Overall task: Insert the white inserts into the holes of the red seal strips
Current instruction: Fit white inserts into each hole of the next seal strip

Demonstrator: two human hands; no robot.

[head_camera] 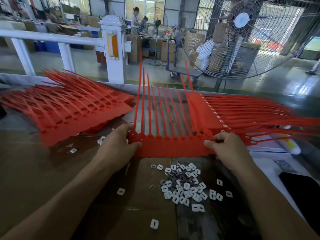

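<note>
Now my left hand (119, 144) and right hand (226, 146) pinch the ends of a red strip (173, 148) above the table (43, 170); I should lay it flat, holes up, just beyond the white inserts (183, 186).

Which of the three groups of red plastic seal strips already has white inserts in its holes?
The fanned stack of red seal strips on the right: small white inserts show along its heads. The left stack and the held sheet show none.
</note>
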